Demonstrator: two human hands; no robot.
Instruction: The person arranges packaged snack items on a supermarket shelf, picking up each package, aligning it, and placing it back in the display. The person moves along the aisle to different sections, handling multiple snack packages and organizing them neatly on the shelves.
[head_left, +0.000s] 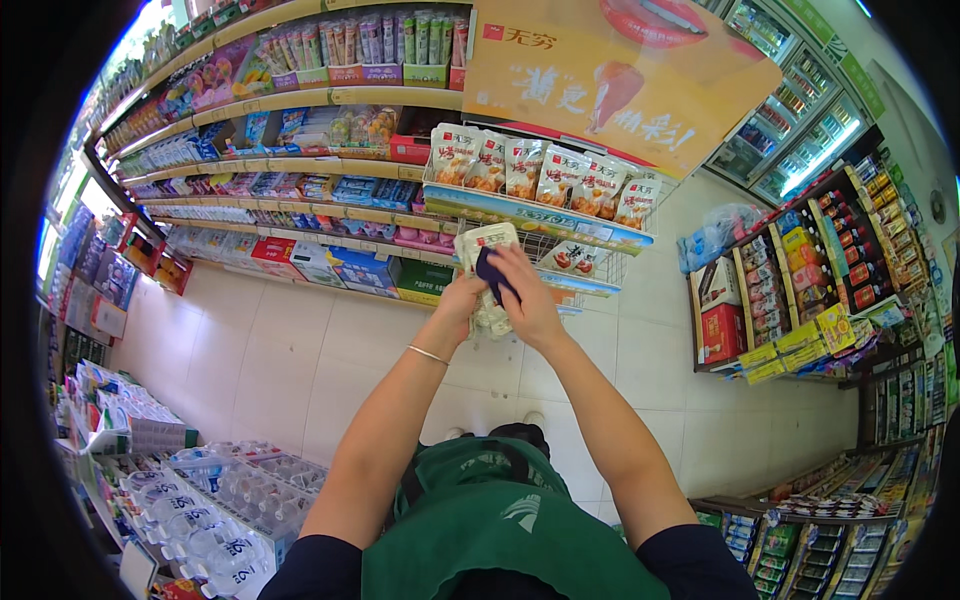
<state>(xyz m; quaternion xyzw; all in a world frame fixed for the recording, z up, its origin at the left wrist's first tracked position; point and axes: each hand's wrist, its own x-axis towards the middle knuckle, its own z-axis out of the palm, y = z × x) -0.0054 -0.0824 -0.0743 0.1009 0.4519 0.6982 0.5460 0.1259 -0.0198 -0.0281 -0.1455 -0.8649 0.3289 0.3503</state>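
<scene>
My left hand (456, 304), with a bracelet at the wrist, grips several cream-coloured snack packets (491, 236) at their side. A folded dark navy cloth (495, 276) lies against the face of the packets, held under the fingers of my right hand (534, 300). Both hands are close together in front of a wire display rack. White snack pouches with printed food pictures (559, 176) stand in a row in the rack's upper basket (540, 214). More pouches (574, 257) lie in the wire basket below, partly hidden behind my right hand.
Shelves of sweets (330, 165) run along the left, above boxed goods (364, 270). A large yellow sign (600, 75) tops the rack. To the right stand a drinks-and-snacks shelf (795, 262) and glass-door fridges (795, 112). Bottled water packs (225, 502) sit low at left, beside the tiled floor (277, 352).
</scene>
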